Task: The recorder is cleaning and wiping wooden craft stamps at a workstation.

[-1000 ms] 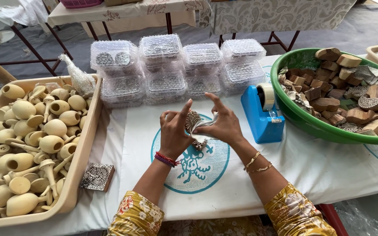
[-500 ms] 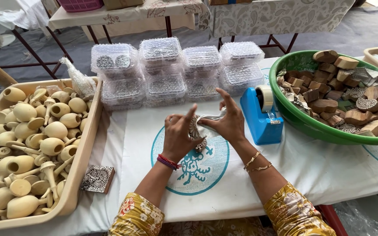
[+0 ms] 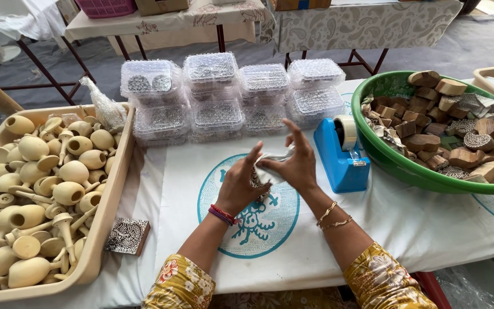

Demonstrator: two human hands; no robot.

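Nearest the camera, both forearms in yellow floral sleeves reach over a white cloth printed with a teal round emblem. The left hand and right hand meet above that emblem, fingers closed together around a small carved block in clear wrap. The block sits between the two palms; the left thumb and forefinger pinch the wrap at its top, and the right fingers press it from the other side, with the forefinger raised. Red bangles ring the left wrist, thin gold ones the right.

On the cloth at the left lies a square carved printing block, just beside a beige tray heaped with pale wooden handles. Just right of the hands stands a blue tape dispenser, touching a green basin filled with brown wooden blocks.

Beyond the hands sit stacked clear plastic boxes in a row, holding dark patterned pieces. Farther off stand tables with patterned cloths, one bearing a pink basket.
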